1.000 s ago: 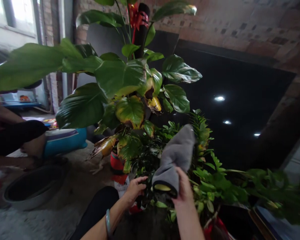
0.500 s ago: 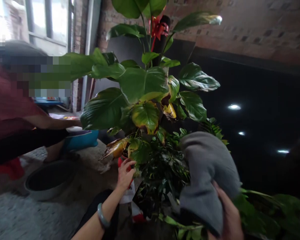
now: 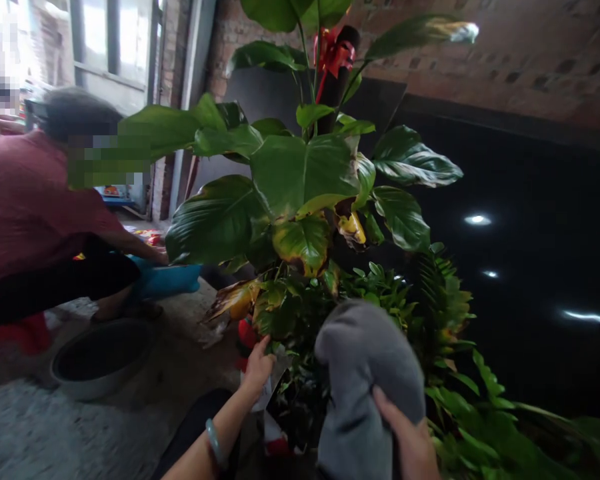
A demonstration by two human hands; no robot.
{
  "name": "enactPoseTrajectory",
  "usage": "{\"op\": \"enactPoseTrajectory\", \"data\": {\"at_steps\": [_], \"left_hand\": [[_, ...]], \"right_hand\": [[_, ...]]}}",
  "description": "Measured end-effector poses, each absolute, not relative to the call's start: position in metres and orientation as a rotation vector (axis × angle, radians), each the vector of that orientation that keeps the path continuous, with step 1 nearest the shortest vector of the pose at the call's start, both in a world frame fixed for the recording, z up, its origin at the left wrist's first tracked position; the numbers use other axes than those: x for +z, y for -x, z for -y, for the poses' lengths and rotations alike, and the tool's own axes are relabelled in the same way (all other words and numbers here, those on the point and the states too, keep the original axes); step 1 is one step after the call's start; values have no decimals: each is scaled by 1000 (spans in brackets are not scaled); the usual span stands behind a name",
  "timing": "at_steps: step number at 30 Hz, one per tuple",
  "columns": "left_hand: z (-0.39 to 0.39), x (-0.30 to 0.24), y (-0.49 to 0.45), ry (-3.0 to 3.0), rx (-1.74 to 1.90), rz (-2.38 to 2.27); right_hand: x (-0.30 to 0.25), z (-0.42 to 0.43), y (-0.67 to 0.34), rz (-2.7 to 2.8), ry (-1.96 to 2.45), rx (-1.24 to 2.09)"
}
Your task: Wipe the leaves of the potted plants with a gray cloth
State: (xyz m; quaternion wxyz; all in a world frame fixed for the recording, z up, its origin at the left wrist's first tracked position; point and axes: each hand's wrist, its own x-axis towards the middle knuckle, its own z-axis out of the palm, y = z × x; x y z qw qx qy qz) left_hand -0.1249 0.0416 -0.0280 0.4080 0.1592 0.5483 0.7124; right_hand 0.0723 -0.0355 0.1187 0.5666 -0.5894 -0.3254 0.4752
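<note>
A grey cloth (image 3: pixel 367 373), bunched up thick, is in my right hand (image 3: pixel 407 437); my thumb presses on its side and the other fingers are hidden. The cloth hangs in front of the dark, small-leaved foliage. My left hand (image 3: pixel 259 367), with a pale bangle (image 3: pixel 214 441) on the forearm, is beside a red pot (image 3: pixel 247 333), just under a green leaf (image 3: pixel 275 317). Its index finger is stretched out and the others are partly bent, with nothing visible in them. A tall plant with broad leaves (image 3: pixel 305 173), some yellow and brown-edged, rises in front of me.
On the left a person in a red top (image 3: pixel 35 207) crouches, one arm reaching to a blue bag (image 3: pixel 173 279). A dark round basin (image 3: pixel 103 357) rests on the floor. A dark glossy panel (image 3: pixel 520 233) leans along the brick wall (image 3: pixel 520 60). More green plants (image 3: pixel 465 413) spread at lower right.
My right hand has moved left with the grey cloth, in front of the foliage. My left hand has shifted slightly right and down, its index finger now pointing out. The view has turned slightly left.
</note>
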Motion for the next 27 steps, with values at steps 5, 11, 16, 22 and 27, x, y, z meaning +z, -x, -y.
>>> {"op": "enactPoseTrajectory", "data": {"at_steps": [5, 11, 16, 22, 27], "left_hand": [[-35, -15, 113, -448, 1643, -1215], [-31, -7, 123, -353, 1555, -1404], [-5, 0, 122, -302, 1607, -1464], [67, 33, 71, -412, 1336, -1006], [104, 51, 39, -508, 1205, -1003]], "right_hand": [[127, -13, -22, 786, 1118, 1404], [36, 33, -22, 868, 1366, 1397], [40, 63, -56, 779, 1202, 1443], [69, 84, -60, 588, 967, 1597], [48, 101, -61, 771, 1225, 1374]]}}
